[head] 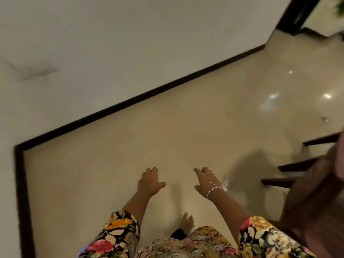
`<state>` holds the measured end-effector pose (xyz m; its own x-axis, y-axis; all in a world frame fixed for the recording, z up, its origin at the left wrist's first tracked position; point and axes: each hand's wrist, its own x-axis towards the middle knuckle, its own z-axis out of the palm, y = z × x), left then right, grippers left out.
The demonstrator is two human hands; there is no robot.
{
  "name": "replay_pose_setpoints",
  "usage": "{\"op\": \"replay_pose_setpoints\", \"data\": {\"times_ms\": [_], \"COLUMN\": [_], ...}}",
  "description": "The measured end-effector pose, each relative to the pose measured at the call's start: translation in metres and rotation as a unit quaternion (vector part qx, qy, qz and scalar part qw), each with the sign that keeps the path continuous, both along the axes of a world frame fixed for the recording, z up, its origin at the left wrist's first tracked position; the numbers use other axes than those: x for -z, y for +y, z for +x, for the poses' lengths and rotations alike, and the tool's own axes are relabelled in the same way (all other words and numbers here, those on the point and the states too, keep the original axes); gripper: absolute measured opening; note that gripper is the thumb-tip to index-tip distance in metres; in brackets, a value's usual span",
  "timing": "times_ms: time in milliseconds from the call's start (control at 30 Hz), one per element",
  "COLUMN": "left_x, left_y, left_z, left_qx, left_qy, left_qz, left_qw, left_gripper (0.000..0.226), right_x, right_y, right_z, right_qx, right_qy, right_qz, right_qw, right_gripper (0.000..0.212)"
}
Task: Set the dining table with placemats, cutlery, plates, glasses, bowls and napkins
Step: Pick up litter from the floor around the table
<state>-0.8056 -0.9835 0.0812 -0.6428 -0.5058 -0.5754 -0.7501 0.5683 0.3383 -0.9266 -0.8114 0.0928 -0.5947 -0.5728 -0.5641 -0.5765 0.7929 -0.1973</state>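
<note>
Loosely curled, left hand (149,181) and right hand (205,180) point forward.

Light: warm, dim. Glare: white spots on glossy floor (186,127), far right. Shadow: soft grey patch, right. Blur: general smear; brown shape (316,192) at right edge unfocused.

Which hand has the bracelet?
The right hand: a silver chain bracelet circles its wrist. The left hand has a bare wrist.
</note>
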Motion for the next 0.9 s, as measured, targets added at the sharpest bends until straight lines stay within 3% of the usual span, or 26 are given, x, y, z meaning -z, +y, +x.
{"op": "replay_pose_setpoints", "data": {"times_ms": [200, 500, 900], "left_x": [-0.012, 0.006, 0.105], "left_y": [0.032, 0.07, 0.063], "left_z": [-0.149, -0.32, -0.512], "left_qx": [0.113, 0.25, 0.417], "left_qy": [0.027, 0.03, -0.077], "left_qz": [0.016, 0.063, 0.094], "left_qw": [0.993, 0.966, 0.901], "left_gripper": [0.064, 0.061, 0.063], "right_x": [-0.013, 0.014, 0.106], "right_y": [0.056, 0.107, 0.092], "right_z": [-0.107, -0.209, -0.32], "right_qx": [0.128, 0.34, 0.631], "right_qy": [0.009, -0.045, -0.168], "right_qz": [0.02, 0.034, 0.051], "right_qw": [0.992, 0.939, 0.755], "right_gripper": [0.059, 0.06, 0.061]}}
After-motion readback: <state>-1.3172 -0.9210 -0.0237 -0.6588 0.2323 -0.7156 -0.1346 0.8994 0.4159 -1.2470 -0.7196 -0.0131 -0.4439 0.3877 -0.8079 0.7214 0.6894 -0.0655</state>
